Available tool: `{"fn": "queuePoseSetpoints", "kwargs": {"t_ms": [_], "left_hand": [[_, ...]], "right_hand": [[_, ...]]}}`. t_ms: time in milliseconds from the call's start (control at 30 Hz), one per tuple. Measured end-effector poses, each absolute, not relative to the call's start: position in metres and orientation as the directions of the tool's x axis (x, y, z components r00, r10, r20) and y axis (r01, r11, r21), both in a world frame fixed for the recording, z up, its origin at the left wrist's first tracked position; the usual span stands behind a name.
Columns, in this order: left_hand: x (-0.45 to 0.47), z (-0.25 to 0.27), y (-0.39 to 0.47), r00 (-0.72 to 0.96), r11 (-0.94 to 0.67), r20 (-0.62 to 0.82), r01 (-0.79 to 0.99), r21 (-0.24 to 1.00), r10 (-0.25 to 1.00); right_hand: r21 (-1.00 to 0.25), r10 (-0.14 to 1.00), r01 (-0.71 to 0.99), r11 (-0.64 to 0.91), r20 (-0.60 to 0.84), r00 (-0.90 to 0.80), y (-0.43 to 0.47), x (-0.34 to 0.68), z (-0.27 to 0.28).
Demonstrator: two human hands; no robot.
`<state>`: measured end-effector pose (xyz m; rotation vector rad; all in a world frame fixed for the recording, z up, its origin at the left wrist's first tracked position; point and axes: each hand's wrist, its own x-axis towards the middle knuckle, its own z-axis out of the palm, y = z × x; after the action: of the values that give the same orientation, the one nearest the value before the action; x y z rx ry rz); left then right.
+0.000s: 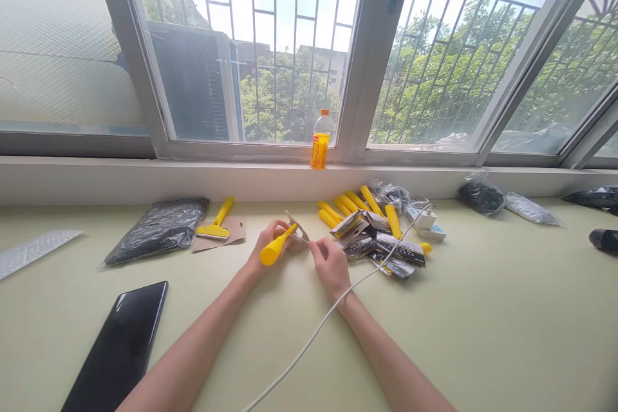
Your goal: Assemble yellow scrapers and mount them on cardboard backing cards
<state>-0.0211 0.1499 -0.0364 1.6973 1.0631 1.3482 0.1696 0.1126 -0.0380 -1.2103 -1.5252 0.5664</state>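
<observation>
My left hand (264,243) is closed around the head end of a scraper (276,250), whose yellow handle points toward me and to the left. A brownish card sleeve (300,229) stands bent open about the scraper's head, and the blade is hidden. With thumb and fingertips, my right hand (332,265) pinches the sleeve's near right edge. Left of my hands, another yellow scraper (215,228) lies on an opened piece of cardboard (236,232). Just beyond my right hand is a heap of yellow-handled scrapers (369,199) with black-and-white card sleeves (400,250).
A white cable (309,342) runs over my right wrist to a white charger (425,217). At left lie a black phone (118,341) and a dark plastic-wrapped packet (159,230). An orange drink bottle (319,145) stands on the window sill. Bagged items (480,196) lie at right.
</observation>
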Motion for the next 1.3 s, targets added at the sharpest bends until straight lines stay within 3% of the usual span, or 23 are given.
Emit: {"fn": "queuePoseSetpoints", "kwargs": {"t_ms": [767, 1000, 1167, 1300], "left_hand": [[-0.024, -0.034, 0.148, 0.107, -0.447, 0.445, 0.410, 0.795, 0.889], [-0.022, -0.033, 0.144, 0.165, -0.487, 0.460, 0.387, 0.783, 0.872], [-0.018, -0.032, 0.146, 0.058, -0.451, 0.461, 0.345, 0.823, 0.886], [-0.016, -0.029, 0.149, -0.055, -0.414, 0.429, 0.178, 0.893, 0.902]], "right_hand": [[-0.884, 0.901, 0.342, 0.318, 0.394, 0.179, 0.112, 0.169, -0.035], [-0.885, 0.909, 0.364, 0.289, 0.373, 0.185, 0.112, 0.170, -0.037], [-0.879, 0.916, 0.379, 0.289, 0.369, 0.158, 0.113, 0.169, -0.037], [-0.879, 0.918, 0.359, 0.315, 0.378, 0.119, 0.113, 0.168, -0.036]]}}
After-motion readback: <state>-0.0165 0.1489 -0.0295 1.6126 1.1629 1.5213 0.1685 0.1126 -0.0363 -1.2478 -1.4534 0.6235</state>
